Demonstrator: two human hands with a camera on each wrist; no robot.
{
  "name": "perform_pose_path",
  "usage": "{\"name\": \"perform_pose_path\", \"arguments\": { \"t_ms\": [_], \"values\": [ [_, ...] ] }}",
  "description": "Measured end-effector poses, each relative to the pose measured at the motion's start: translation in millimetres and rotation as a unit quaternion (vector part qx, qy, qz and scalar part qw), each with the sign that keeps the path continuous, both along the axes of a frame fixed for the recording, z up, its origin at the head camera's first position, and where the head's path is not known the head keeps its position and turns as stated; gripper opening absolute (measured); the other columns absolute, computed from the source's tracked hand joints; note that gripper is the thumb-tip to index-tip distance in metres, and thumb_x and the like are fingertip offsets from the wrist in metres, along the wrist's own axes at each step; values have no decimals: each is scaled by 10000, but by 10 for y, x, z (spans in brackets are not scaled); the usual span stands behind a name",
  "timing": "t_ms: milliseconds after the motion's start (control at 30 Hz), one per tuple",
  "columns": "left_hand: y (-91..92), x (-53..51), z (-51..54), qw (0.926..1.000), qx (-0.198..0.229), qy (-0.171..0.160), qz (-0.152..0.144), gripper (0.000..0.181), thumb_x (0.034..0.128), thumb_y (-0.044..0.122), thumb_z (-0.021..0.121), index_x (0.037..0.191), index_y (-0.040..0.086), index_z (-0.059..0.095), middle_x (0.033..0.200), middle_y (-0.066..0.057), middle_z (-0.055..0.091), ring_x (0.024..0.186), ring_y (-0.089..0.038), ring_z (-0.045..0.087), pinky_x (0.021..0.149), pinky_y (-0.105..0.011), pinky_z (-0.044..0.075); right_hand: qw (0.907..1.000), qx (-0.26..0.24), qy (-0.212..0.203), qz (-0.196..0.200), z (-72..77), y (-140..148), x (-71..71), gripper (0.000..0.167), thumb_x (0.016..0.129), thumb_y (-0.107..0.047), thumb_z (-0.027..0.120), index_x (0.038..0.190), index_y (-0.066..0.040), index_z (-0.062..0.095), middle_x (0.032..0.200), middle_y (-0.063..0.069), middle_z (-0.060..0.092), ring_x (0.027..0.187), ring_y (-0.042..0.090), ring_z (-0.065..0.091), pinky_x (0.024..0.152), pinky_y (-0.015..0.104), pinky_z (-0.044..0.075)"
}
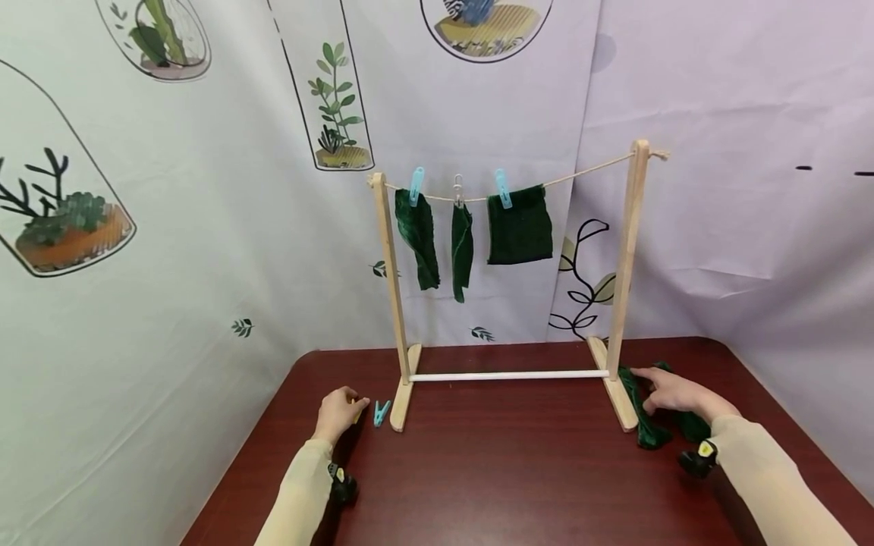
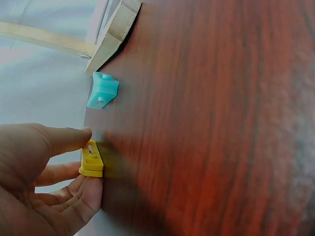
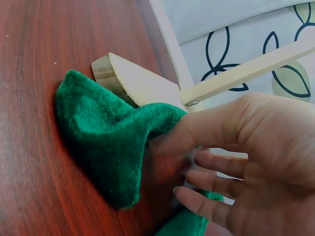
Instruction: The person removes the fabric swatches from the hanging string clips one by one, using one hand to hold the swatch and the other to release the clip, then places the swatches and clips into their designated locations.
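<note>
My left hand (image 1: 336,415) pinches a yellow clothespin (image 2: 92,160) between thumb and fingers, low over the table's left side. Just to the right of it, a light blue clothespin (image 1: 381,413) lies on the table. At the far right, my right hand (image 1: 676,394) is at a dark green velvety cloth strip (image 3: 106,142) lying crumpled beside the rack's foot. Its thumb touches or nearly touches the cloth, and the fingers are spread apart and loosely bent. Another green piece (image 3: 189,221) lies under that hand, partly hidden.
A wooden drying rack (image 1: 624,265) stands at the back of the dark red table (image 1: 512,470). From its string hang green cloths (image 1: 520,226), held by blue clothespins (image 1: 417,186) and one clear clothespin (image 1: 458,189). A printed white curtain (image 1: 239,189) is behind.
</note>
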State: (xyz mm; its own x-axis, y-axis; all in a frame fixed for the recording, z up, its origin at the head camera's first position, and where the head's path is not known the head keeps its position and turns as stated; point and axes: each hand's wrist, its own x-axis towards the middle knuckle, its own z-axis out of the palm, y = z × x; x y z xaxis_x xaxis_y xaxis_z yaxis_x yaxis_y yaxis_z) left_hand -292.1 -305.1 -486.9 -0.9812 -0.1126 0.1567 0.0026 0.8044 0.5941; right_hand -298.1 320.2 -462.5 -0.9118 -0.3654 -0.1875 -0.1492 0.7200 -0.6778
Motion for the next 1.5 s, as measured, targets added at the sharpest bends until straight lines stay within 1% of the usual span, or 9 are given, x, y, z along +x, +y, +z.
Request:
{"name": "perform_pose_path", "arguments": {
  "t_ms": [67, 300, 433, 600, 767, 900, 1067, 1233, 1500],
  "values": [
    [9, -9, 5, 10000, 12, -27, 18, 309, 942, 141, 710, 1078, -130, 656, 959, -226, 671, 790, -308, 633, 709, -489, 548, 10000, 20, 10, -62, 9, 12, 13, 854, 717, 47, 664, 1442, 247, 261, 1425, 494, 264, 1209, 616, 437, 764, 404, 474],
    [31, -62, 39, 9998, 53, -168, 52, 341, 944, 168, 714, 1099, -129, 652, 992, -241, 674, 778, -287, 631, 682, -450, 549, 9994, 28, 295, -203, 62, 42, 78, 832, 745, 23, 710, 1435, 238, 297, 1415, 460, 333, 1171, 577, 497, 756, 400, 531],
    [32, -76, 94, 9997, 82, -215, 33, 350, 945, 184, 713, 1103, -121, 650, 954, -213, 672, 733, -259, 610, 650, -424, 532, 9980, -12, 578, -243, 116, 79, 134, 800, 778, 10, 725, 1421, 247, 312, 1402, 468, 347, 1163, 588, 505, 786, 451, 557],
    [27, -86, 210, 9998, 62, -160, 92, 372, 950, 200, 704, 1142, -111, 641, 1023, -235, 673, 787, -288, 629, 702, -465, 539, 9937, 177, 1055, -333, 213, 86, 160, 759, 837, -59, 741, 1406, 247, 343, 1366, 461, 412, 1147, 574, 535, 833, 528, 548],
    [45, -116, 384, 9999, 106, -26, 40, 389, 963, 213, 690, 1195, -94, 635, 1091, -242, 667, 840, -302, 650, 726, -481, 543, 9884, 222, 1445, -408, 365, 37, 172, 746, 867, -121, 751, 1413, 220, 374, 1354, 424, 467, 1150, 546, 555, 857, 560, 532],
    [87, -155, 575, 9996, 107, 227, -117, 384, 971, 221, 681, 1208, -78, 639, 1039, -214, 671, 806, -288, 637, 681, -446, 529, 9836, 152, 1739, -459, 561, -22, 188, 771, 899, -171, 747, 1447, 196, 349, 1345, 396, 505, 1165, 528, 563, 867, 548, 532],
    [159, -195, 881, 9969, 151, 705, -312, 374, 987, 234, 659, 1234, -47, 641, 1054, -221, 676, 870, -333, 655, 724, -474, 541, 9785, 28, 2002, -490, 882, -102, 214, 797, 940, -219, 724, 1504, 145, 295, 1378, 366, 505, 1215, 516, 538, 905, 559, 503],
    [246, -188, 1257, 9931, 235, 1067, -418, 398, 1001, 264, 648, 1274, -25, 630, 1107, -238, 669, 973, -377, 660, 771, -508, 555, 9737, -11, 2197, -602, 1188, -183, 259, 800, 956, -254, 711, 1539, 87, 284, 1400, 342, 499, 1241, 514, 514, 955, 628, 441],
    [380, -173, 1878, 9848, 330, 1616, -549, 431, 1011, 313, 637, 1324, 16, 615, 1163, -216, 667, 1051, -375, 647, 845, -519, 537, 9609, -139, 2649, -799, 1581, -285, 320, 722, 981, -244, 684, 1539, 50, 333, 1366, 324, 535, 1227, 495, 532, 918, 628, 470]
  ]
}}
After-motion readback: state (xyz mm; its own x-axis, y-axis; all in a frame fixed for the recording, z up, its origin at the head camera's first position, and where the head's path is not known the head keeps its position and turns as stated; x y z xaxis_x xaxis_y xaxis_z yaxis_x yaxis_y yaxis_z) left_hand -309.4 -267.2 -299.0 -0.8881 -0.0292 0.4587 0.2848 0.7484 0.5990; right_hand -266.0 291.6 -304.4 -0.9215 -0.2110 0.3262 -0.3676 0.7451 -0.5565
